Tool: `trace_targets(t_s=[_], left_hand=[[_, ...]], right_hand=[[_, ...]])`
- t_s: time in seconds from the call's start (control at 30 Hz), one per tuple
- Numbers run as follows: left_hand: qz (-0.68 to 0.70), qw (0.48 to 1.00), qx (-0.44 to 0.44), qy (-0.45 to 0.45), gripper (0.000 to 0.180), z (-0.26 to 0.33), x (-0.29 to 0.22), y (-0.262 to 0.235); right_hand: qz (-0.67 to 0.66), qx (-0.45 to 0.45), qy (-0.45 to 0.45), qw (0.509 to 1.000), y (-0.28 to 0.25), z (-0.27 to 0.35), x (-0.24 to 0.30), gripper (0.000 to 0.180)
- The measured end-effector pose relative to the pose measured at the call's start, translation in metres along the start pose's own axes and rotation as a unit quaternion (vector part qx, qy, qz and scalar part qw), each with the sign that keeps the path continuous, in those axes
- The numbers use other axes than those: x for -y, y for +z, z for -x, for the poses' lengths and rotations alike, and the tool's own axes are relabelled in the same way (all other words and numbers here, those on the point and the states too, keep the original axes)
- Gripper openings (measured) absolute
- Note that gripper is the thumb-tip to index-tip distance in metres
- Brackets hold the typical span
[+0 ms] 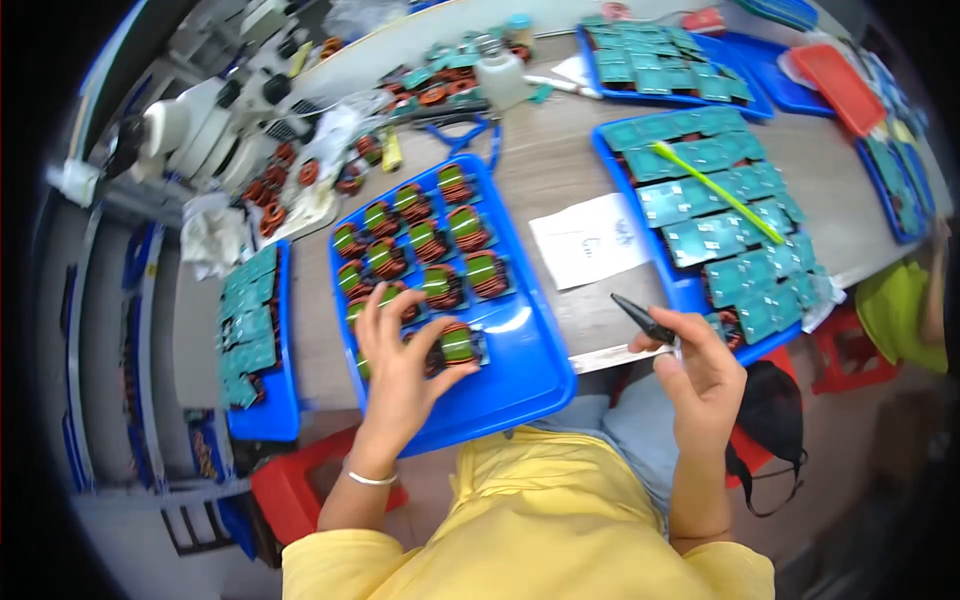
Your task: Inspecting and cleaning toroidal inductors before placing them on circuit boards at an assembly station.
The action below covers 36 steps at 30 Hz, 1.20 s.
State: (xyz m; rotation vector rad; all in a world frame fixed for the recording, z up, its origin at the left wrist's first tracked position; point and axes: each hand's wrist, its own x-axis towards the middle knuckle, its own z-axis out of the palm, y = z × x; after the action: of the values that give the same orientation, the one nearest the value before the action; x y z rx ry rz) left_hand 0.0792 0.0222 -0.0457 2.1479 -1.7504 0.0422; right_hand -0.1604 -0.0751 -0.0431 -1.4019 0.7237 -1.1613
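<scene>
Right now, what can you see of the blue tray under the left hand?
The blue tray is shallow and rectangular, with rounded corners and a raised rim; it looks like glossy plastic. It lies slanted on the wood-look table, its near end seemingly jutting past the edge. Rows of green-and-copper coils sit in it, and light glints toward its right side. The left hand is over it.

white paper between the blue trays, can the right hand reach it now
Probably yes: the white paper lies near the right hand with nothing covering it, though that hand holds a dark tool.
</scene>
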Motion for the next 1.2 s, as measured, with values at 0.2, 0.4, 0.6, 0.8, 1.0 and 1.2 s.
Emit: trace_targets(t_s=[0.2,0.4,0.6,0.8,1.0,1.2], left_hand=[[-0.034,0.997,-0.065,-0.039,0.058,-0.002,-0.015,0.005],[0.198,0.969,0.025,0.144,0.055,-0.032,-0.12,0.036],[0.19,0.966,0.027,0.175,0.056,-0.053,-0.179,0.096],[0.269,0.948,0.045,0.164,0.049,-0.057,-0.168,0.097],[0.759,0.586,0.28,-0.046,0.054,-0.04,-0.14,0.055],[0.859,0.404,0.305,-0.076,0.05,-0.014,-0.126,0.035]], right_hand=[[-0.056,-0.191,-0.047,0.979,-0.055,0.017,0.005,0.023],[-0.157,-0.273,-0.106,0.943,-0.089,0.025,0.001,0.02],[-0.156,-0.264,-0.091,0.947,-0.09,0.039,0.003,0.021],[-0.165,-0.273,-0.091,0.943,-0.1,0.048,-0.005,0.023],[-0.015,-0.125,-0.17,0.977,-0.074,0.037,-0.007,0.076],[0.086,-0.002,-0.2,0.976,-0.043,0.038,0.006,0.092]])
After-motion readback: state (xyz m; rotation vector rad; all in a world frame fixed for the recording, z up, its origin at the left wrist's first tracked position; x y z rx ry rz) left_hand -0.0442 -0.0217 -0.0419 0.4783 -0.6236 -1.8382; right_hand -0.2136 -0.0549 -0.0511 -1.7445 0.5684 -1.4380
